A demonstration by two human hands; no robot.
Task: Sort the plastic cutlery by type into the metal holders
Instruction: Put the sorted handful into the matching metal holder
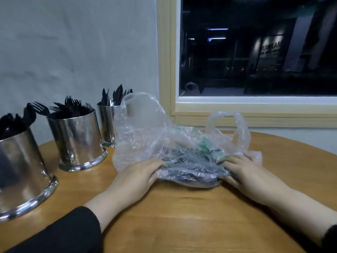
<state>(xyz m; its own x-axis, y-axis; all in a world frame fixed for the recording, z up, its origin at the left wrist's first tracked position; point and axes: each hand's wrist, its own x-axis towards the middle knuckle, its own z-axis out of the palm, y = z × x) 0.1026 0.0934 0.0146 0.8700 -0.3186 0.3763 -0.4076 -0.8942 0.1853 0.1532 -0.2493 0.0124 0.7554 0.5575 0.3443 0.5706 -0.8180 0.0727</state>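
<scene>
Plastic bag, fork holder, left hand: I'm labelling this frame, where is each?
plastic bag point(145, 136): head view, crinkled left side.
fork holder point(80, 141): head view, shiny front wall.
left hand point(138, 172): head view, back of hand.

Pale lettering stood on a lit sign outside the dark window, toward 2 o'clock; it read roughly "MUMKAM", the last letters uncertain. A smaller line beneath it was too blurred to read.

My left hand and right hand gripped the two ends of a clear plastic bag at the frame's center, dark cutlery bundled inside. Three metal holders stood at the left on the wooden table, filled with black utensils.
</scene>
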